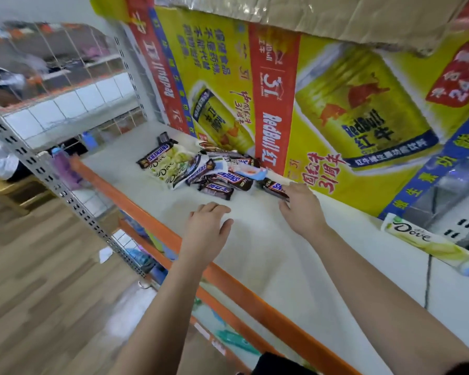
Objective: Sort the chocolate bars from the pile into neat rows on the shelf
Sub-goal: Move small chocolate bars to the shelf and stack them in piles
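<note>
Chocolate bars point(201, 169) heaped in a messy pile near the back of the shelf point(255, 253), not yet in rows. 1 Snickers bar point(274, 187) just beside the pile, pinched by the right grip point(301, 209), likely to be lifted out. Left grip point(207, 226) open, flat on the shelf, maybe for balance. 1 Dove bar point(428, 243) alone, well apart, by the poster point(336, 117).

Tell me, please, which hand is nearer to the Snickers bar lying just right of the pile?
Right. The right hand touches the near end of the Snickers bar; the left hand is apart from it, over the shelf in front of the pile.
</note>
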The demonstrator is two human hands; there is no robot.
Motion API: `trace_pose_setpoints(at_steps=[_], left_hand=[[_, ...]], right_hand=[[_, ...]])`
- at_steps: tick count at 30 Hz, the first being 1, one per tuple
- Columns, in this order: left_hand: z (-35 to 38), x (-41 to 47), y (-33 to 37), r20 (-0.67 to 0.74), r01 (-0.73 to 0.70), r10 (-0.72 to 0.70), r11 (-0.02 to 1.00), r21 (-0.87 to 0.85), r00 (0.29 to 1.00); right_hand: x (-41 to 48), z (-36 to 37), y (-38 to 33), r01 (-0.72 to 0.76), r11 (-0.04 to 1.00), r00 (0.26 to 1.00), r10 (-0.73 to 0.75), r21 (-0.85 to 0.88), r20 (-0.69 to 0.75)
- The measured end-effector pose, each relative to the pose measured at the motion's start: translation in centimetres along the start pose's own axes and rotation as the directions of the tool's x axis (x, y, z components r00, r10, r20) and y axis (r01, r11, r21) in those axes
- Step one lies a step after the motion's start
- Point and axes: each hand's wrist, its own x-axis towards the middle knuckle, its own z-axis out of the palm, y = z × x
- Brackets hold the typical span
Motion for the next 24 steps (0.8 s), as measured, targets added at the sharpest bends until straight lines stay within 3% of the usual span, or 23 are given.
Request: trace_pose_setpoints(at_steps=[4,10,13,17,24], left_hand=[[0.5,3.9,-2.6,0.009,-0.061,0.061,0.998,0.003,0.998],[0.8,9.8,-4.8,0.014,-0.27,0.271,0.962,-0.03,0.962],[0.4,12.4,-5.2,0.114,-0.37,0.36,0.926,0.079,0.926],[0.2,14.1,-5.4,0.142,-0.437,0.416,0.88,0.186,0.898],[0.4,15.2,-4.6,0.238,-0.546,0.492,0.774,0.322,0.837]], right_hand=[[1.1,1.3,-0.3,-0.091,0.993,0.992,0.098,-0.078,0.081],[-0.1,2.0,-2.5,-0.293,0.951,0.953,0.299,-0.1,0.051],[-0.7,1.6,-3.9,-0.378,0.926,0.925,0.378,-0.019,0.038],[-2.3,0.5,-5.4,-0.455,0.884,0.89,0.455,0.104,0.024],[-5.4,-0.5,-5.9,-0.569,0.817,0.821,0.57,0.096,0.018]])
